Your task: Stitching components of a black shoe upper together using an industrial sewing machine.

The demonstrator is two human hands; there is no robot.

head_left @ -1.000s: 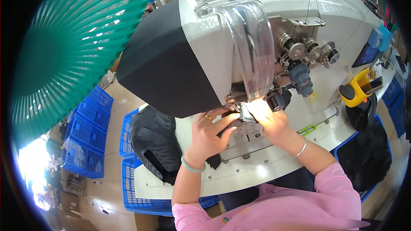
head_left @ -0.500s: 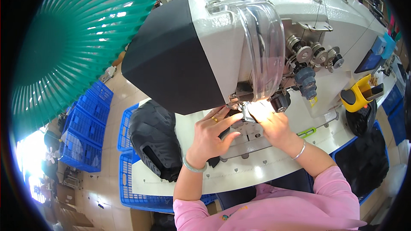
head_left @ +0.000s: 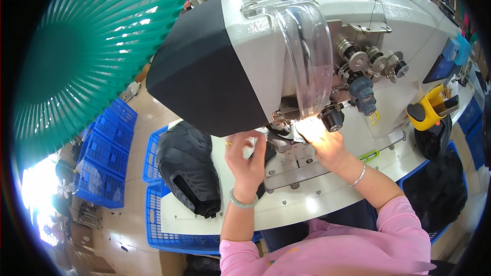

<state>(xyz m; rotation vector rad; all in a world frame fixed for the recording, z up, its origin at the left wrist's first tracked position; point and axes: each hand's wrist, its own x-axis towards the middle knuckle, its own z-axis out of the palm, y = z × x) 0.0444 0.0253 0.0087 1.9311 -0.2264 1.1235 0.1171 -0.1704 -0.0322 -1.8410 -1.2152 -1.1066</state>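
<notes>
A white sewing machine with a dark end cover (head_left: 204,66) fills the middle. At its lit needle area, my right hand (head_left: 327,148) has its fingers pressed together by the presser foot; glare hides the tips and anything in them. Left of the needle, my left hand (head_left: 244,161) is raised with thumb and index finger curled together in a pinch. Whatever they hold is too small to make out. A dark piece of material (head_left: 269,154) shows beside the left thumb, partly behind the hand. The metal needle plate (head_left: 289,168) lies between my hands.
A black padded piece (head_left: 188,168) lies on the white table (head_left: 307,207) at left. A green thread snipper (head_left: 369,155) and yellow holder (head_left: 427,110) are on the right. A green fan guard (head_left: 102,36) looms upper left. Blue crates (head_left: 102,158) stand on the floor.
My left hand has drawn back leftward from the needle, its fingers going from spread to curled. The right hand stays near the presser foot. The view has shifted slightly.
</notes>
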